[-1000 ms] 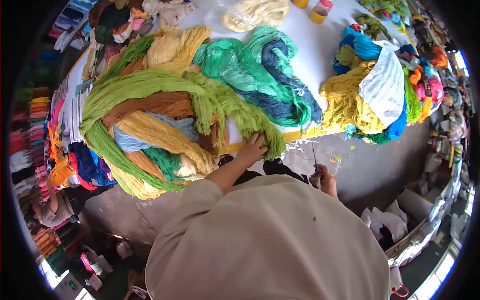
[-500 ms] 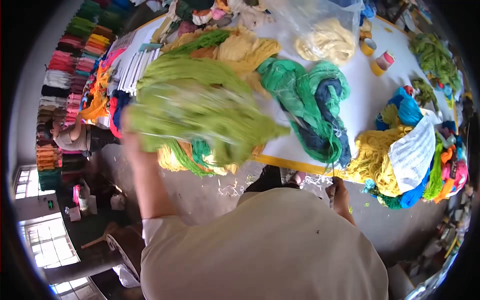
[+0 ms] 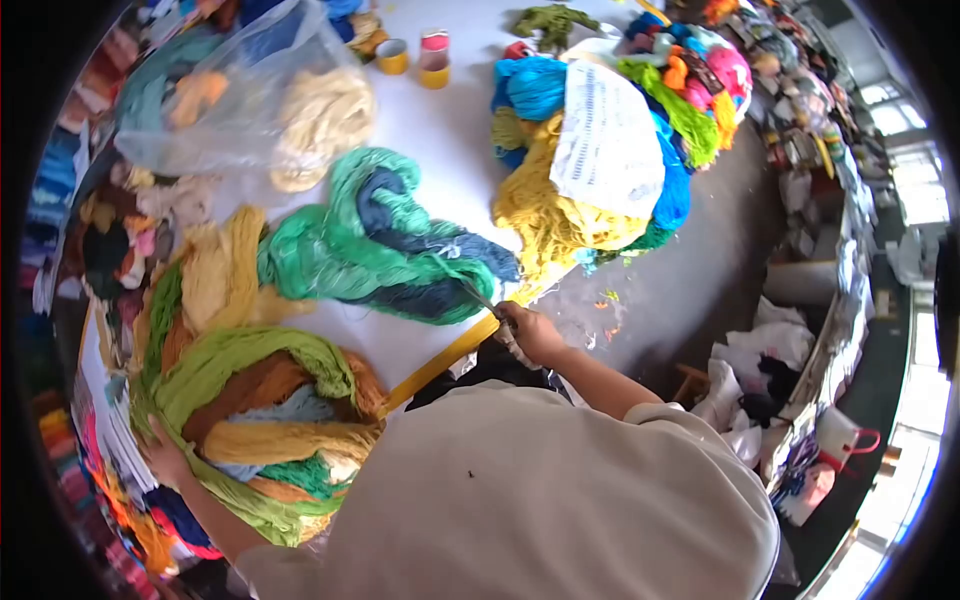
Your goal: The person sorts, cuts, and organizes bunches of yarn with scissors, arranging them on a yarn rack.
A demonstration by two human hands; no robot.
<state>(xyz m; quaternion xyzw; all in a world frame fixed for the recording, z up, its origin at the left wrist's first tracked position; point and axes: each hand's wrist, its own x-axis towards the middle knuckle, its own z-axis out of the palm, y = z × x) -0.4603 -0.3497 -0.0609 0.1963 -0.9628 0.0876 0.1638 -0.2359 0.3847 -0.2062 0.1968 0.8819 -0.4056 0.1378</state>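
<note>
My left hand [image 3: 168,458] is at the outer left edge of a light green yarn hank [image 3: 250,355], fingers closed on its strands and partly hidden. The hank curves over a pile of brown yarn [image 3: 250,385], tan yarn [image 3: 290,440] and grey-blue yarn at the table's front left. In my right hand [image 3: 532,335] is a thin dark tool with a pale wrapped handle [image 3: 515,350]; its kind is unclear. Its narrow end points up-left, overlapping the edge of a green and navy yarn hank [image 3: 330,245] on the white table.
A yellow strip [image 3: 440,358] edges the white table [image 3: 440,120]. To the right, yellow yarn [image 3: 545,215] lies under a printed sheet [image 3: 608,135], beside blue yarn. Farther back are a clear plastic bag [image 3: 235,110], cream yarn [image 3: 325,125] and two tape rolls [image 3: 392,57]. White sacks [image 3: 760,350] stand at right.
My view has turned to the right. The light green hank, blurred and lifted before, now lies lower over the pile, with my left hand down at its edge. My right hand keeps the tool.
</note>
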